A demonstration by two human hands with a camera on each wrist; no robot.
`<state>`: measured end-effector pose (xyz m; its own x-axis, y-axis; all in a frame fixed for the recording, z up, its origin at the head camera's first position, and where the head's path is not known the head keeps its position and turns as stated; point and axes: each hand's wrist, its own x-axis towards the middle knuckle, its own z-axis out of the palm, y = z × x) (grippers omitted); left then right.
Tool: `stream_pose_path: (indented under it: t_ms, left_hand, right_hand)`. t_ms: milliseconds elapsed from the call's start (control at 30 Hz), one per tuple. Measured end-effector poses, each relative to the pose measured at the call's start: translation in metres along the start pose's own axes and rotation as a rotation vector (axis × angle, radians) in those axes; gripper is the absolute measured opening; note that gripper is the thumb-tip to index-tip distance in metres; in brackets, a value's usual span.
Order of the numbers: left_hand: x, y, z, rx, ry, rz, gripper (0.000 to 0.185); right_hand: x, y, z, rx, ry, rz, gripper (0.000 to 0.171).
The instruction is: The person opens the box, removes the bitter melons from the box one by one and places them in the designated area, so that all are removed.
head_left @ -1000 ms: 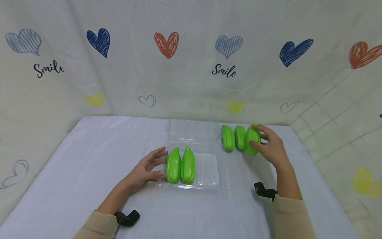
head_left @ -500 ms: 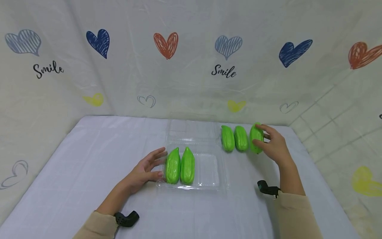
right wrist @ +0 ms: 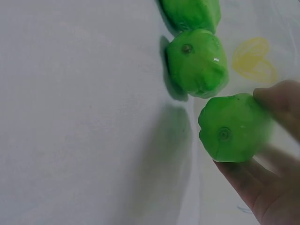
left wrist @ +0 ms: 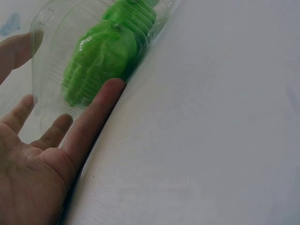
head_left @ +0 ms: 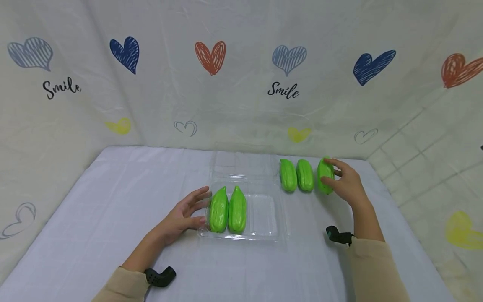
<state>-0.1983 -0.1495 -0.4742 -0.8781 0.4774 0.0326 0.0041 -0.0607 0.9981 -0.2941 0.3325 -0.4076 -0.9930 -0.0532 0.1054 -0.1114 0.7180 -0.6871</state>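
My right hand [head_left: 346, 183] grips a ribbed green gourd [head_left: 324, 175] between thumb and fingers, at the back right of the table. In the right wrist view this held gourd [right wrist: 232, 131] is apart from the tabletop, its shadow falling below. Just left of it, two like gourds lie side by side, one nearer [head_left: 305, 175] and one farther left [head_left: 288, 175]. Two more gourds, a left one [head_left: 219, 209] and a right one [head_left: 237, 209], lie in the clear plastic clamshell box [head_left: 266, 214]. Against the box's left side rests my left hand [head_left: 185, 214], its fingers extended; it holds nothing.
The box's transparent lid [head_left: 243, 164] is folded back toward the wall. A white cloth covers the table [head_left: 151, 167]. Behind it hangs a pale sheet [head_left: 241, 109] printed with hearts and words.
My right hand has moved slightly right with the gourd it holds, widening the gap to the other two. The left hand stays at the box.
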Motion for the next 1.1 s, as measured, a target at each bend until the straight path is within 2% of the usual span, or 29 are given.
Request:
stream_pose_path:
  t_ms: [1100]
  left_hand:
    - [0.000, -0.001, 0.000, 0.014, 0.000, -0.001, 0.079]
  right_hand:
    - [0.018, 0.021, 0.012, -0.014, -0.060, 0.063, 0.059]
